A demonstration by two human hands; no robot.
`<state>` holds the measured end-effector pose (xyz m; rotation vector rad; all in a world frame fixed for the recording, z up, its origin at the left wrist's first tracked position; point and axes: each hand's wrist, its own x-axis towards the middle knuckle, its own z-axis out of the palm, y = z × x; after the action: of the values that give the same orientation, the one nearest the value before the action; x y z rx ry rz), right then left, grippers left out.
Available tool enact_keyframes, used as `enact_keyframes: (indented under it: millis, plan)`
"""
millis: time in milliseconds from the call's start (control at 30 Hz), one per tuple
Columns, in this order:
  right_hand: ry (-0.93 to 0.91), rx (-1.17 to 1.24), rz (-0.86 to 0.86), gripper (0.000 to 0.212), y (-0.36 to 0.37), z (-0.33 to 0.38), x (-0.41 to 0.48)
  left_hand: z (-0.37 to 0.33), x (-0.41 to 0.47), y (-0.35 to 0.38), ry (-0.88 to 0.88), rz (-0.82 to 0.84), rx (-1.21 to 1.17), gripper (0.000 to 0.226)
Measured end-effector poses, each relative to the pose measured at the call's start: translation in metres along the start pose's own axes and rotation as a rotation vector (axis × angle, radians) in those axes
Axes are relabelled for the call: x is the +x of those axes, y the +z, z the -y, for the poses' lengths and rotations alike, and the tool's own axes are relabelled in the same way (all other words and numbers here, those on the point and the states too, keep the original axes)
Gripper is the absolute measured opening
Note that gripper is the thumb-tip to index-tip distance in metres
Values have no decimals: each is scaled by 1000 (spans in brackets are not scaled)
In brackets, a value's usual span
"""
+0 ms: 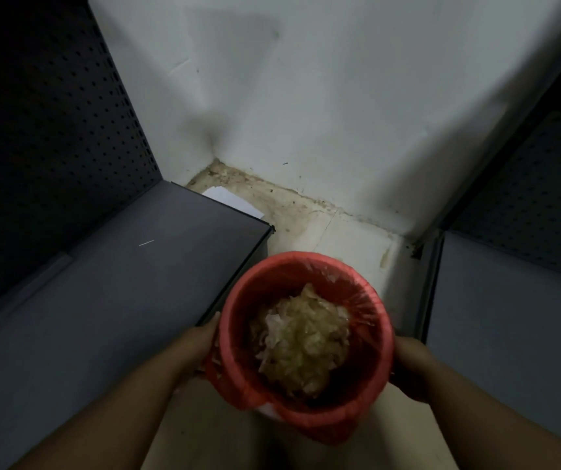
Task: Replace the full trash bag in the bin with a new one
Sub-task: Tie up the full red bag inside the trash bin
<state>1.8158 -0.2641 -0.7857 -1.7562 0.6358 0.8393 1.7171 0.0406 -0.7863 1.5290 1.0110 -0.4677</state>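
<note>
Your hands are closed on the bin [268, 410], left hand [201, 347] and right hand [413, 369] clasping opposite sides with fingers curled against its wall; the red trash bag [306, 266] lines it, folded out over the rim; crumpled yellowish waste [301, 347] fills it; you cannot tell whether the bin rests on the pale tiled floor [340, 232] or is lifted; it sits between the dark left shelf [102, 283] and right shelf [510, 317], near the white wall [340, 96]; a white sheet [231, 200] lies behind the left shelf
</note>
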Motion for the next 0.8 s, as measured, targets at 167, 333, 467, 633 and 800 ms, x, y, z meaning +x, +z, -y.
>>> enact_keyframes:
  millis: [167, 333, 467, 633, 800]
  plan:
    - [-62, -140, -103, 26, -9, 11, -10, -11, -18, 2, 95, -51, -134, 48]
    - [-227, -200, -259, 28, -13, 51, -32, -31, -26, -2, 267, -314, -123, 38]
    - [-426, -94, -291, 26, -4, 83, -55, -54, -41, 2, 423, -334, -82, 23]
    - [-540, -85, -207, 32, 6, 112, -92, -81, -75, 12, 587, -302, -1, 18]
    - [-594, -22, -110, 32, 9, 135, -119, -87, -111, 22, 690, -240, 100, 22]
